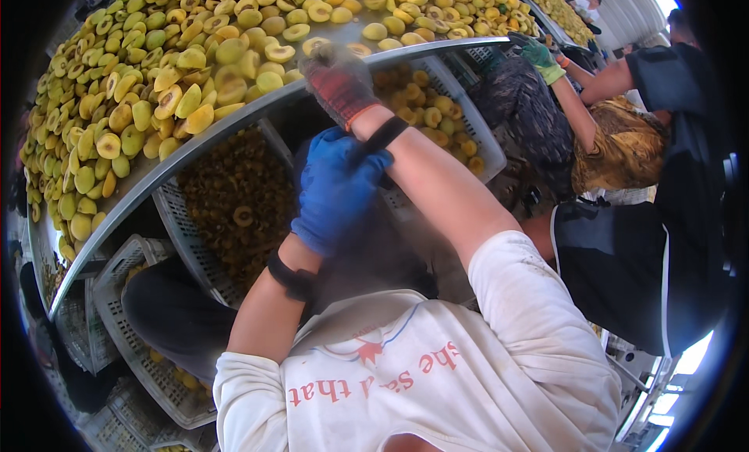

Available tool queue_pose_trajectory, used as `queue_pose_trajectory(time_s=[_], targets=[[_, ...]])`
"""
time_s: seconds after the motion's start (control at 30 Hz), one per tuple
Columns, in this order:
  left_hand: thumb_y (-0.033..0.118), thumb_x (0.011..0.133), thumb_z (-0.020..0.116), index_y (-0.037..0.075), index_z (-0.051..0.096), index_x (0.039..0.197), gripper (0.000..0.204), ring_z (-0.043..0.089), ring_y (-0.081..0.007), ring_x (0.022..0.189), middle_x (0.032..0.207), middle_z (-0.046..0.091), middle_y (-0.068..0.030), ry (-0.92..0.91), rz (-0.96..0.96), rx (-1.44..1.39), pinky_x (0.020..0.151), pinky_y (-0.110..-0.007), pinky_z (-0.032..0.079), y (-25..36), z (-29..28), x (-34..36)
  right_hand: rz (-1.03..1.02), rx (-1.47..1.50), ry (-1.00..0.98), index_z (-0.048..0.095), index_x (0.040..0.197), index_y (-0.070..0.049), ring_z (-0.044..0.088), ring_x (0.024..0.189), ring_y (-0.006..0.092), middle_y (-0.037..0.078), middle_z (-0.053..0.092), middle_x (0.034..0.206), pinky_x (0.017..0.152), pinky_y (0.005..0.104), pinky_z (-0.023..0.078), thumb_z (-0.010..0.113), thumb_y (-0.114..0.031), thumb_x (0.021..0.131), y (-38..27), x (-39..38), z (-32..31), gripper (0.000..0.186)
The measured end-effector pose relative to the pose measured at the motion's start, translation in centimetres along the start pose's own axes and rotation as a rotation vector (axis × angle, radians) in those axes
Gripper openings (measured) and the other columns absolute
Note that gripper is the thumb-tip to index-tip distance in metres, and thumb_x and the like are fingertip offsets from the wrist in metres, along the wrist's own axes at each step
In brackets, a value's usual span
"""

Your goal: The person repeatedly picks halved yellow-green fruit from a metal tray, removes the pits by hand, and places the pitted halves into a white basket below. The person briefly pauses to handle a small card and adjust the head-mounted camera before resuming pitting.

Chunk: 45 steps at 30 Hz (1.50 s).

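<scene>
My left hand, in a blue glove, is closed at my right wrist. Its fingers pinch a black wristband there, and part of the band runs in among them. My right hand wears a worn red and grey glove and reaches over the metal rim of the table. Its fingers are smeared by motion, so whether they hold anything is unclear. Just beyond them lie halved yellow-green fruits, some showing a brown pit or hollow, heaped across the table.
Under the rim stand a crate of brown pits and scraps and a white crate of yellow fruit. Another pale crate sits at the left by my knee. To the right, a co-worker's green-gloved hand is at the table edge.
</scene>
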State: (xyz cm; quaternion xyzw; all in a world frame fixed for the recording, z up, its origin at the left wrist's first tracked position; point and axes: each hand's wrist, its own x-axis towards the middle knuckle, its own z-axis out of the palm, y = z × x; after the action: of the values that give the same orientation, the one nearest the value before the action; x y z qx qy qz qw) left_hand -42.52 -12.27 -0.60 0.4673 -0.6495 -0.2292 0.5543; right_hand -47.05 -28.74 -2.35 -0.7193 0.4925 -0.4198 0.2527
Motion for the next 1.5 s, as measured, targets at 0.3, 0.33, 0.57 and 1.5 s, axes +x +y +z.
queue_pose_trajectory(time_s=[0.3,0.33,0.57,1.5], targets=[[0.01,0.072,0.073,0.006,0.064,0.066,0.011,0.061,-0.0354,0.087,0.078,0.063,-0.0126,0.157,0.026,0.447,0.076,-0.046,0.049,-2.3,-1.4,0.8,-0.099,-0.514,-0.246,0.068,0.106,-0.008,0.069,0.097,0.0396,0.02,0.071,0.101,0.083,0.0462,0.055,0.06,-0.028,0.094,-0.1,-2.0,-0.9,0.024],[0.009,0.073,0.074,0.005,0.061,0.066,0.015,0.059,-0.0362,0.085,0.077,0.061,-0.0136,0.183,0.049,0.441,0.075,-0.046,0.048,-2.8,-1.5,0.8,-0.09,-0.585,-0.307,0.07,0.104,-0.009,0.069,0.094,0.0397,0.02,0.071,0.1,0.081,0.0465,0.056,0.062,-0.025,0.093,-0.5,-2.1,-0.8,0.021],[0.007,0.075,0.074,0.004,0.058,0.066,0.019,0.058,-0.0384,0.077,0.072,0.058,-0.0163,0.218,-0.068,0.456,0.072,-0.045,0.047,-5.6,-2.4,0.9,0.014,-0.869,-0.552,0.07,0.121,-0.013,0.063,0.12,0.0337,0.015,0.068,0.122,0.095,0.0476,0.054,0.051,-0.029,0.099,-3.4,-3.7,-1.9,0.033],[0.008,0.082,0.068,0.003,0.066,0.071,0.012,0.063,-0.0359,0.073,0.076,0.065,-0.0176,0.225,-0.149,0.125,0.07,-0.041,0.05,-5.9,-3.0,0.0,-0.553,-0.755,-0.558,0.077,0.094,-0.008,0.065,0.107,0.0321,0.017,0.07,0.111,0.088,0.04,0.053,0.062,-0.02,0.081,-4.5,-7.7,-6.1,0.023]])
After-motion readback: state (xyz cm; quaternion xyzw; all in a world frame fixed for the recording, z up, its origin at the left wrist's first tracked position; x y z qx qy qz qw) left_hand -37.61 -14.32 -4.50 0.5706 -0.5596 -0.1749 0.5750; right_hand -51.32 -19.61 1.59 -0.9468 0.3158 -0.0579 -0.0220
